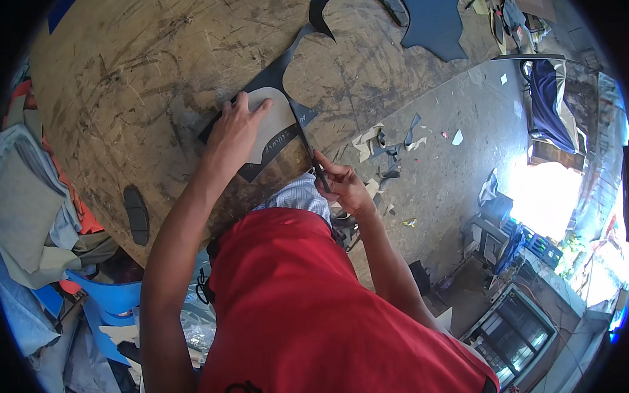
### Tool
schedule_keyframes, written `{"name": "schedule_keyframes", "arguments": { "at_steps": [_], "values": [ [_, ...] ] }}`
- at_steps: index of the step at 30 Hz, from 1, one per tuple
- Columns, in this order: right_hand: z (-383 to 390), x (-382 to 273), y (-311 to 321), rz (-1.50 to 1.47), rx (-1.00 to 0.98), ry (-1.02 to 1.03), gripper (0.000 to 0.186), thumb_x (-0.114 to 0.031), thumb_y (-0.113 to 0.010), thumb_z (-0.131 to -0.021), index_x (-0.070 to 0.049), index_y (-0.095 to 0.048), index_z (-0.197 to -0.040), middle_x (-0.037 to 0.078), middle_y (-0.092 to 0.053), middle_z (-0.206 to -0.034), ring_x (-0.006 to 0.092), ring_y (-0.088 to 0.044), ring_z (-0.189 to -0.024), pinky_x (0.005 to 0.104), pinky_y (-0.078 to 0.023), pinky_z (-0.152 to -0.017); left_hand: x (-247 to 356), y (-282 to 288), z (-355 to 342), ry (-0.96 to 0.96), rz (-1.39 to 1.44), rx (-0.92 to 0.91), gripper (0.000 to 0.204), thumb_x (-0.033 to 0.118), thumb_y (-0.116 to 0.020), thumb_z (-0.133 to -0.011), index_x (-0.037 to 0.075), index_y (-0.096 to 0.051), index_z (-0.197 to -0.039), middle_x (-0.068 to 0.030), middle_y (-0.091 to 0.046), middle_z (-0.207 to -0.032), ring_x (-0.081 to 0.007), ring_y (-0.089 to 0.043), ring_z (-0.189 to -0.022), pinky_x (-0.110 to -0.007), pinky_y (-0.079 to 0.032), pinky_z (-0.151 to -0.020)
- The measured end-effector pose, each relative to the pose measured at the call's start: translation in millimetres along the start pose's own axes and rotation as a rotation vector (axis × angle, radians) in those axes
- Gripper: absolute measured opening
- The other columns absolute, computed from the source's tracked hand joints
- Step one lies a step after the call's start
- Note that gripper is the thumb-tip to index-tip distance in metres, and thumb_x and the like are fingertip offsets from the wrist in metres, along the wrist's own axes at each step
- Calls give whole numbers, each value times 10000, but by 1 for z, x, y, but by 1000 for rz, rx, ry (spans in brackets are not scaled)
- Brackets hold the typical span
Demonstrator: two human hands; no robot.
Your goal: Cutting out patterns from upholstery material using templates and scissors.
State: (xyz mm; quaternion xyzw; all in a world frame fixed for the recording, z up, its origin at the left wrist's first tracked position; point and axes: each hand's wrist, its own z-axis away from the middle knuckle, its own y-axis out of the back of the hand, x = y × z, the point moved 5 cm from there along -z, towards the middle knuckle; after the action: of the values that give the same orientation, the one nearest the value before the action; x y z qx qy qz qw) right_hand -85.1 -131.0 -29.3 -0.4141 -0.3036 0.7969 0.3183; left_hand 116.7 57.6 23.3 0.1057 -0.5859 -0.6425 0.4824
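Note:
My left hand (237, 133) lies with its fingers spread on a pale grey rounded piece (276, 119), pressing it down. Beneath that piece is a dark sheet (275, 156) with light handwriting along its lower part. From the sheet a dark cut-out remnant (277, 72) with curved edges stretches away over the worktable (178, 56). In my right hand (343, 185), a slim dark tool (320, 170) is pinched between thumb and fingers beside the sheet's right edge. It points up and away along that edge; I cannot make out its exact kind.
A larger dark sheet (429, 19) lies at the far right of the table. A small dark pad (136, 215) sits near its left edge. Piled cloth (34, 199) and a blue container (117, 293) stand at left. Scraps (389, 152) litter the floor on the right.

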Motion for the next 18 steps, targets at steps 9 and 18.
{"name": "schedule_keyframes", "arguments": {
  "at_steps": [9, 18],
  "values": [
    [-20, -13, -4, 192, 91, 9, 642, 62, -652, -930, -53, -480, -1538, 83, -625, -802, 110, -365, -581, 218, -235, -495, 3, 0, 3, -26, -48, 97, 474, -59, -531, -910, 106, -523, -1354, -207, -513, -1158, -391, -599, -914, -490, -566, -787],
    [-31, -36, -1, 193, -10, -29, 650, 150, -566, -886, -38, -523, -1507, 55, -613, -793, 84, -362, -585, 196, -275, -500, 2, -2, 6, -25, -54, 142, 487, -92, -556, -882, 26, -520, -1353, -205, -526, -1173, -370, -607, -919, -462, -576, -797]
  ]
}}
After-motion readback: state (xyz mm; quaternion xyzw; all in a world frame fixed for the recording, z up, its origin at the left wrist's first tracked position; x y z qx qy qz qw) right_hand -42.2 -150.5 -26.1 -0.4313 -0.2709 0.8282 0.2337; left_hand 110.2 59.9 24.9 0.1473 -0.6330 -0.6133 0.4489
